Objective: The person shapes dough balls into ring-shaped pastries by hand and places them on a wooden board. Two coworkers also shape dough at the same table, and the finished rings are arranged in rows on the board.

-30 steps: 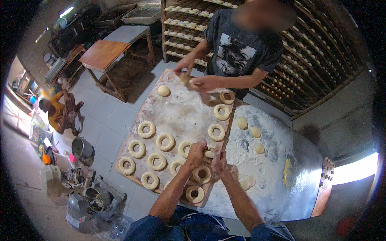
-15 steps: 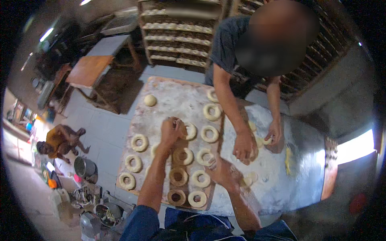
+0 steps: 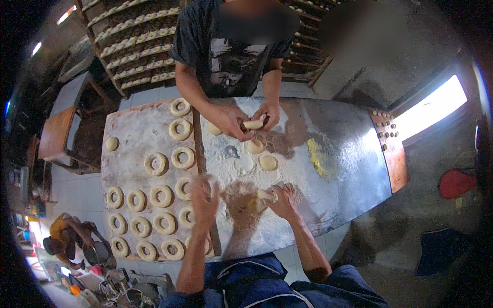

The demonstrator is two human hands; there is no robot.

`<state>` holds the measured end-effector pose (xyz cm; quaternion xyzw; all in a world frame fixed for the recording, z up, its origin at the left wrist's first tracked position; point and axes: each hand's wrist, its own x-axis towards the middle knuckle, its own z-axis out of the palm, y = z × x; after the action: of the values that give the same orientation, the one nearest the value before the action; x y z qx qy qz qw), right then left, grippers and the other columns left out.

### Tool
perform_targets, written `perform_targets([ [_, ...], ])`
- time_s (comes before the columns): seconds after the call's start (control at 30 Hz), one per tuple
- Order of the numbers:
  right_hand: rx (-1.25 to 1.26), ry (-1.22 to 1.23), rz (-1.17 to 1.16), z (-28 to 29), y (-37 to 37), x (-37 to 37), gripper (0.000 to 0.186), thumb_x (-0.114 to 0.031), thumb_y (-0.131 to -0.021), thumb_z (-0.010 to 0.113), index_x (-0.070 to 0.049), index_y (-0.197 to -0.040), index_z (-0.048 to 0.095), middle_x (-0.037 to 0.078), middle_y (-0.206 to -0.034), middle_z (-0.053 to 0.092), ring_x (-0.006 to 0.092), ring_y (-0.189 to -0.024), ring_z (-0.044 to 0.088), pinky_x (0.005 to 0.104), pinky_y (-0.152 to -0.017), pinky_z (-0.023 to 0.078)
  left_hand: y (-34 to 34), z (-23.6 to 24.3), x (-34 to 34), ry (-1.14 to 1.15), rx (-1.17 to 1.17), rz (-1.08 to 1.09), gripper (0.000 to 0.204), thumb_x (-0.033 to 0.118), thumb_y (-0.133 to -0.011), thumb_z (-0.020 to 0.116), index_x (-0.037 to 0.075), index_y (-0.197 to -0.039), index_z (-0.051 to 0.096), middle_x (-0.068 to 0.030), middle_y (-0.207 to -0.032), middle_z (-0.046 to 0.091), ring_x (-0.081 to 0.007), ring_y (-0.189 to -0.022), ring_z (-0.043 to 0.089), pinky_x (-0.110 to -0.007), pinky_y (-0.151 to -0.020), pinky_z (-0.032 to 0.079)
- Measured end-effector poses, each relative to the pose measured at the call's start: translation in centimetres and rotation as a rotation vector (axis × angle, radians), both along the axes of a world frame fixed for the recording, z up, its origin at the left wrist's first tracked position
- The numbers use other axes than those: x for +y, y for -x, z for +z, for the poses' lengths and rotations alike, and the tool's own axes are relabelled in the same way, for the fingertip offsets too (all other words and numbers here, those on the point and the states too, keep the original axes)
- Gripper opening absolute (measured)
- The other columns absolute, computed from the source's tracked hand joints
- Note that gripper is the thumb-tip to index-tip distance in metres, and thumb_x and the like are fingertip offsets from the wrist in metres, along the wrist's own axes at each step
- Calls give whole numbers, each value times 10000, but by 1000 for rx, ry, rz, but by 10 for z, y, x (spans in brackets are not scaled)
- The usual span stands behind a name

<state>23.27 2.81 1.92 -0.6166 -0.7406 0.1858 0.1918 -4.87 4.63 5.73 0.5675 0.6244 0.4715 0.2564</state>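
My left hand (image 3: 205, 199) is smeared by motion above the right edge of the floured wooden board (image 3: 131, 167), close to some dough rings. My right hand (image 3: 282, 203) is closed around a small pale dough piece (image 3: 266, 195) over the floured table (image 3: 239, 197). Dough rings (image 3: 160, 196) lie in rows on the board, and a single dough ball (image 3: 112, 143) sits near its far left. Two flattened dough balls, one of them the nearer dough ball (image 3: 268, 163), rest on the table beyond my right hand.
Across the table a co-worker's hands (image 3: 246, 122) hold a bent dough strip. A yellow smear (image 3: 319, 158) marks the tabletop to the right. Racks of dough trays (image 3: 138, 51) stand behind. A small wooden board (image 3: 389, 149) with small pieces is at the table's right end.
The view has swung right. My left hand has left the middle of the board for its right edge. My right hand has moved off the board's edge and now grips dough over the table.
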Motion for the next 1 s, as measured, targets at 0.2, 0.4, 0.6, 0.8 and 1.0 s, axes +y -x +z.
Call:
perform_targets([
  [0.2,850,317,-202,7,-24,0,369,-48,-696,780,-39,-967,530,61,-824,616,143,-757,607,282,-671,501,-120,-7,-46,282,-515,-259,284,132,-921,624,3,-1172,599,-122,-1045,652,-194,-933,635,-333,-780,529],
  [0.4,953,279,-163,39,-38,-16,502,31,-715,742,-51,-1106,438,59,-839,619,130,-771,601,268,-670,506,-160,10,-53,307,-692,-367,280,137,-954,598,-38,-1173,593,-112,-1046,664,-164,-989,627,-297,-809,534],
  [0.6,920,507,191,74,-67,-13,598,51,-742,698,-54,-1243,388,94,-918,616,160,-823,603,298,-744,503,-180,-1,-63,376,-861,-322,327,104,-914,643,-33,-1201,566,-97,-1049,653,-165,-959,620,-303,-842,514],
  [0.8,848,527,20,33,-78,5,231,-161,-892,572,-20,-1075,588,80,-858,631,158,-803,599,319,-757,487,-201,4,-70,173,-1047,-409,385,101,-854,645,50,-1197,476,-58,-988,611,-155,-861,609,-278,-671,489],
  [1.0,849,576,-233,29,-58,-14,432,-390,-974,447,-8,-929,643,95,-841,645,173,-781,590,327,-740,466,-204,-41,-58,97,-823,-179,175,241,-934,467,86,-1015,477,-116,-805,577,-280,-662,604,-358,-530,459],
])
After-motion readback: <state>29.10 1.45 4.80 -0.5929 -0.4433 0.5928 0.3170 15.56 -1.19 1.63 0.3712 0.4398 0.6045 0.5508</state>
